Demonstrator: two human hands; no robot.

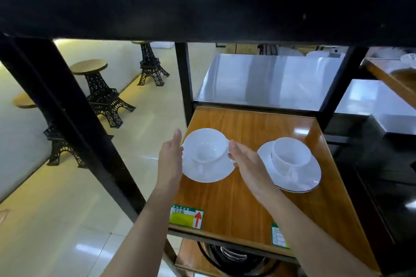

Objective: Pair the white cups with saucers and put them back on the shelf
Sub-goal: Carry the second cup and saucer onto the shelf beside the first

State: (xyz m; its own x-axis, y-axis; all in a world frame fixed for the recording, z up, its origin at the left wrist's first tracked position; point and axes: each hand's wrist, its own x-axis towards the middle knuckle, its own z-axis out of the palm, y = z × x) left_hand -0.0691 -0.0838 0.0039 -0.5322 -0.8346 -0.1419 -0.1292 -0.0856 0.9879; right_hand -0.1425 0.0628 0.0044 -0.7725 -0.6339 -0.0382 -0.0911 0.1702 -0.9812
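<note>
A white cup [206, 150] sits in a white saucer [209, 171] at the left of the wooden shelf board [227, 204]. My left hand [170, 159] touches the saucer's left rim and my right hand [245, 162] its right rim, fingers extended along both sides. Whether the saucer rests on the board or is held just above it, I cannot tell. A second white cup [290, 155] stands on its own saucer [299, 182] at the right of the same board, clear of my hands.
A black frame beam [202, 9] crosses overhead and a slanted black post [74, 123] stands left of the shelf. Two labels [186, 218] are stuck near the board's front edge. A steel counter [265, 78] lies behind. Tower-shaped stools [101, 94] stand on the floor at left.
</note>
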